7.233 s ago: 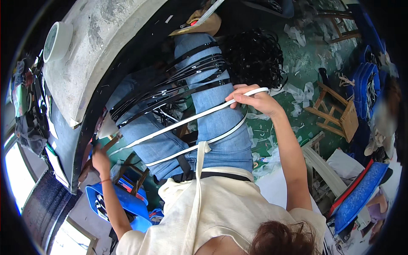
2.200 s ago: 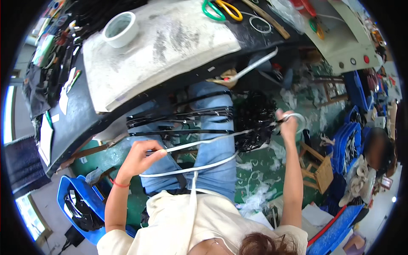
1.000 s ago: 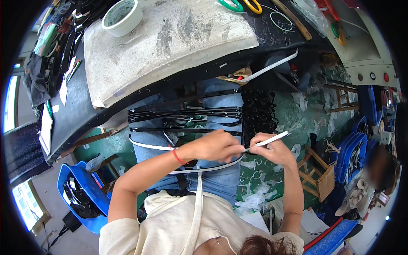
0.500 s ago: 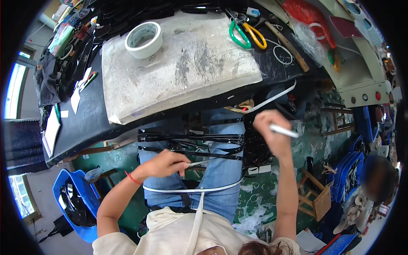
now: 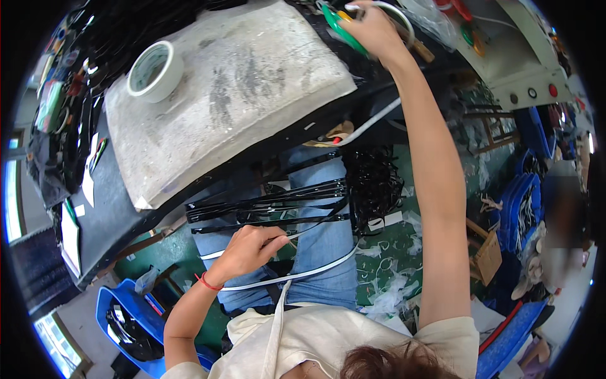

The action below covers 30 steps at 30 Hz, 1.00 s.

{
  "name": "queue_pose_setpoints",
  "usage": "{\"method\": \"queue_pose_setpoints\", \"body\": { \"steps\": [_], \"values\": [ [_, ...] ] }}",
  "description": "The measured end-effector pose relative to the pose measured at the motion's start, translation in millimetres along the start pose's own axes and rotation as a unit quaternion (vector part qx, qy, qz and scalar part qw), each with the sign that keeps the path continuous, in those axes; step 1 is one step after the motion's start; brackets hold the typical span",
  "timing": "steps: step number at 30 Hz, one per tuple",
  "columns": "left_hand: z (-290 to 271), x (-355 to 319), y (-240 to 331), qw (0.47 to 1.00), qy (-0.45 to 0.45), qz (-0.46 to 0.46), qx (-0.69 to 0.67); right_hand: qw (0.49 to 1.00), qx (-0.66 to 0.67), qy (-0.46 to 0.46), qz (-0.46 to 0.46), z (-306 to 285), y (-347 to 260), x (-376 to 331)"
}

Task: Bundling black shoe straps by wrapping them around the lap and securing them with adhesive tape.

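Note:
My left hand (image 5: 254,251) is closed in front of my lap, thumb and finger pinching a thin black strip (image 5: 306,231). That strip runs up to a bundle of shiny black strips (image 5: 271,201) stretched across my thighs. My right arm reaches far out over the table. There my right hand (image 5: 377,36) has curled fingers over green- and yellow-handled scissors; the green handle (image 5: 344,33) shows beside the thumb. Something white (image 5: 355,6) shows at its fingertips; its grip is partly hidden. A white band (image 5: 297,276) crosses my lap below the left hand.
A roll of white tape (image 5: 165,84) stands on the stained pale board (image 5: 240,82). Right of the scissors lies a wooden handle (image 5: 423,50). A blue bin (image 5: 134,312) stands on the floor at left, a wooden stool (image 5: 485,256) at right. Black strips (image 5: 375,183) hang beside my knee.
My right hand has moved from beside the table's front edge, where it gripped a white stick-like thing, up to the scissors. The left hand stays near my lap. The whole view has turned.

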<state>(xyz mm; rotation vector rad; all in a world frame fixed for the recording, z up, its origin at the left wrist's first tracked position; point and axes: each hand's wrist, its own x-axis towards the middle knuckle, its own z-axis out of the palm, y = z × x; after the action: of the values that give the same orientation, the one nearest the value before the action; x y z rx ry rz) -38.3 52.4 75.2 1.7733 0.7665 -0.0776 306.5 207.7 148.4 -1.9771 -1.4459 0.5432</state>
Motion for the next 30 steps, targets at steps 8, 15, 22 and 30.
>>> {"method": "queue_pose_setpoints", "body": {
  "steps": [8,15,22,30],
  "values": [
    [4,60,94,0.989,0.006,0.135,-0.055,0.930,0.341,0.016,0.136,14,121,-300],
    [29,114,152,0.988,-0.038,0.148,-0.012,0.626,0.706,-0.112,0.312,58,148,-427],
    [37,113,165,0.987,-0.047,0.150,0.027,0.538,0.761,-0.089,0.352,69,176,-364],
    [0,53,113,0.992,0.070,0.108,0.001,0.712,0.589,-0.048,0.379,47,183,-344]
  ]
}}
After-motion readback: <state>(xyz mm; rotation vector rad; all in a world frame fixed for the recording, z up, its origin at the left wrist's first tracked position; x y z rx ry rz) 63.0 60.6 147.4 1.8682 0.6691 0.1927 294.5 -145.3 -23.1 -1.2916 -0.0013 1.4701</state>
